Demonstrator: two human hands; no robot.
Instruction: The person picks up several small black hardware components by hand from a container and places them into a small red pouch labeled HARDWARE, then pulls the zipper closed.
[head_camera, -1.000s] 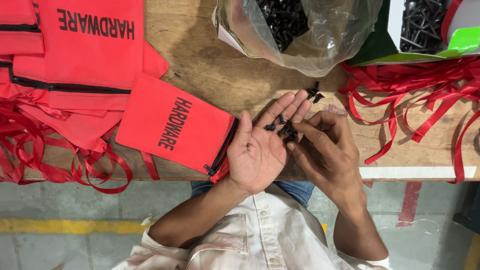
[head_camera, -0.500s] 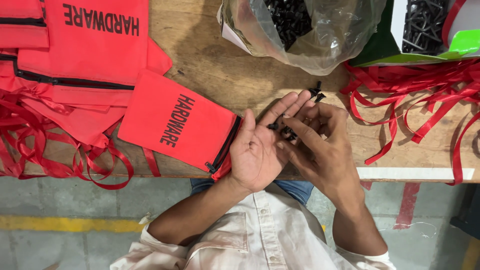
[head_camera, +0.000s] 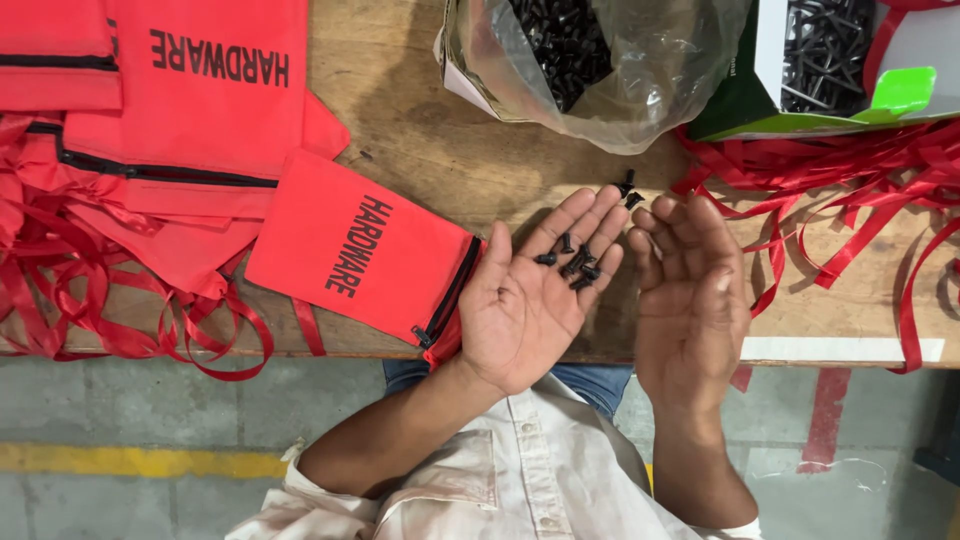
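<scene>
Right hand (head_camera: 690, 300) pulled away, fingers loosely spread, empty; left hand (head_camera: 530, 290) flat open, about six black screws (head_camera: 575, 262) on fingers.

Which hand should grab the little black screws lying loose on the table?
Probably the right hand: it looks empty and its fingertips are near those loose screws. The left hand lies flat, cradling other screws.

Left hand (head_camera: 525, 300) lies palm-up, fingers spread; right hand (head_camera: 690, 295) cupped beside it.
</scene>
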